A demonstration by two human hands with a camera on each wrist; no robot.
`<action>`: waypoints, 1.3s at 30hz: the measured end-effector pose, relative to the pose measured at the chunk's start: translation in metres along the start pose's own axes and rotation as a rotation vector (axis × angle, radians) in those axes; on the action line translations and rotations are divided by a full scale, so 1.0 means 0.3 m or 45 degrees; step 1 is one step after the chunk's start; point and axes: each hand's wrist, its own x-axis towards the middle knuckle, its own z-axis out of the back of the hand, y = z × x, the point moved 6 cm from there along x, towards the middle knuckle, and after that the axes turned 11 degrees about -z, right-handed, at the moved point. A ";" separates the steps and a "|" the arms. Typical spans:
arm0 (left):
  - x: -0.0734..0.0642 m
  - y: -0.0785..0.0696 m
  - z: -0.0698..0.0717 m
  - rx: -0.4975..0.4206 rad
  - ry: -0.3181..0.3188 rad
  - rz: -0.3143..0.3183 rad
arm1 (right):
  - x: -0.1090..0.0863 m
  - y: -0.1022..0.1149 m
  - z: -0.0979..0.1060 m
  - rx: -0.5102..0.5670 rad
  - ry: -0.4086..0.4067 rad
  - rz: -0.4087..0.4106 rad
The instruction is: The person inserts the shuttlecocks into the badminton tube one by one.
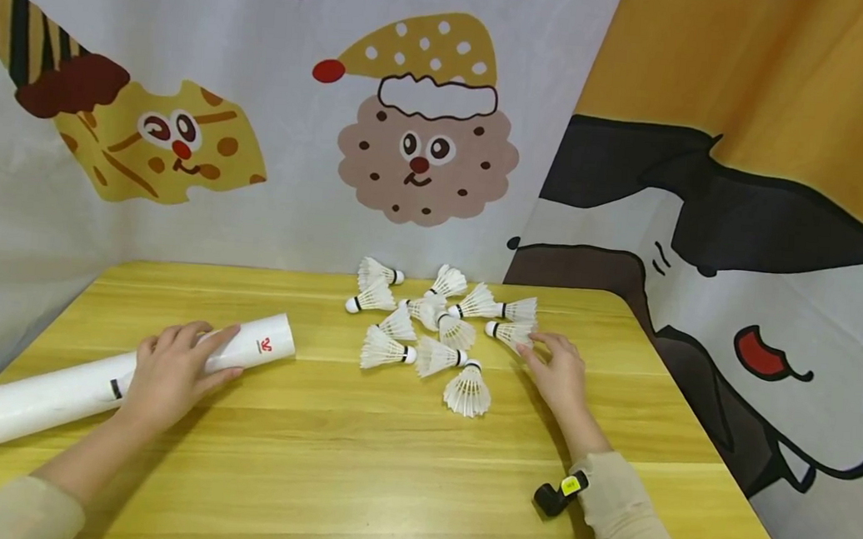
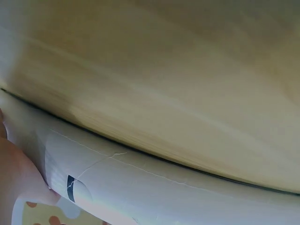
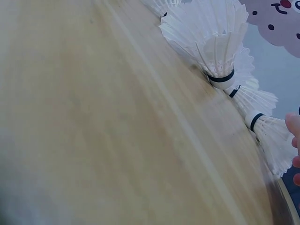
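A long white shuttlecock tube (image 1: 39,397) with a red logo near its end slants across the left of the table. My left hand (image 1: 172,368) grips it from above, thumb and fingers on opposite sides. The left wrist view shows the tube (image 2: 140,187) close up, with part of the hand (image 2: 18,173) at the edge. On the right, my right hand (image 1: 559,374) has thumb and forefinger spread at the feather skirt of a white shuttlecock (image 1: 505,333). In the right wrist view only its fingertips (image 3: 294,124) show beside that shuttlecock (image 3: 272,138); firm contact is unclear.
Several more white shuttlecocks (image 1: 388,350) lie in a loose cluster at the table's middle and back, one (image 1: 468,389) nearest me. Behind the wooden table (image 1: 386,483) hangs a cartoon-printed curtain (image 1: 284,234). A small black device (image 1: 558,495) sits at the right sleeve.
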 end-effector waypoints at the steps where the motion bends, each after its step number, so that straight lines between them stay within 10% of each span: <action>1: 0.000 0.000 -0.002 0.004 0.002 -0.001 | 0.002 0.001 -0.001 0.004 -0.007 -0.002; 39: 0.005 -0.013 0.017 0.032 -0.042 -0.056 | -0.007 0.033 0.032 0.114 -0.251 0.098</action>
